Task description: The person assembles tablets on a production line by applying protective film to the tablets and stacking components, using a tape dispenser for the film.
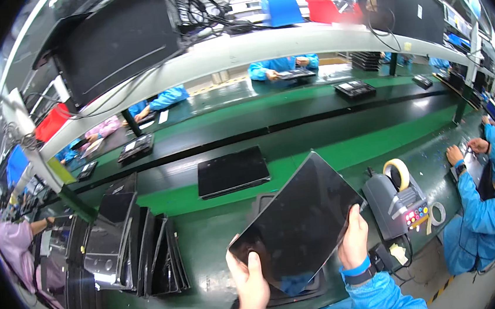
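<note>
Between my two hands I hold a glossy black screen panel [300,217], tilted and turned so that one corner points away from me. My left hand [250,281] grips its near left corner, thumb over the dark face. On the right edge my right hand [354,240] has its thumb at the rim and its other fingers mostly hidden behind. Under the panel, a dark flat thing [315,287] on the green bench is largely covered. Straight ahead, another black flat panel [232,172] lies on the line beyond the bench.
Several dark panels [150,251] lean upright in a row at left. A grey tape dispenser [384,201] with lit buttons stands at right, beside a small tape ring [437,213]. A co-worker in blue [487,204] sits at right; another in pink [17,245] is at left. A pale beam [285,44] crosses overhead.
</note>
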The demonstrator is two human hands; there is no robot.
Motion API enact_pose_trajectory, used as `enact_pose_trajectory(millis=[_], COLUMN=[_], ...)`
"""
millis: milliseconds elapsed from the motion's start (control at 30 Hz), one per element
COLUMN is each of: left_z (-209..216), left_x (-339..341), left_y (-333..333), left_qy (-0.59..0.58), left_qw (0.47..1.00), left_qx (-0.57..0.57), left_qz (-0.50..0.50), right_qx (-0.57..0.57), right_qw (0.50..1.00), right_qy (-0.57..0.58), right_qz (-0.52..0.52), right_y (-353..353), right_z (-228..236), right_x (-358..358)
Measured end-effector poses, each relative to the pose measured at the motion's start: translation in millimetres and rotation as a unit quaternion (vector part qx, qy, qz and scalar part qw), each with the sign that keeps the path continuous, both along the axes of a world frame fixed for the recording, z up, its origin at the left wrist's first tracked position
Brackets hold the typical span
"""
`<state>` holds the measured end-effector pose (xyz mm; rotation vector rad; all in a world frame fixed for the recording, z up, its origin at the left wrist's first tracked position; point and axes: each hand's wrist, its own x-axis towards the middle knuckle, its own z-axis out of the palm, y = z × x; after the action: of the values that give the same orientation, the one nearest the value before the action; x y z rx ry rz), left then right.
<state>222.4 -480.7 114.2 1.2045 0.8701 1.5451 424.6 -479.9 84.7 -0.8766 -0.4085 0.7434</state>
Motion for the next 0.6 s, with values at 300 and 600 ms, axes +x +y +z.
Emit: enact_pose_trajectory(millis=[300,600], left_z=[18.4,31.4], left_x=[16.5,4.6], left_y=[3.3,-5.4], left_qy=[0.161,0.16], left_qw=[0.982,0.971], left_qx=[0.07,0.134], left_qz=[0.066,0.114], right_qx=[-0.18,-0.203], right_qw=[0.964,0.928], right_qy=[-0.08,-0.197], right_qz=[0.177,-0.244], right_y=[-89.8,-136.4], right_z=[-19.0,-12.0], right_x=[37.1,105.8])
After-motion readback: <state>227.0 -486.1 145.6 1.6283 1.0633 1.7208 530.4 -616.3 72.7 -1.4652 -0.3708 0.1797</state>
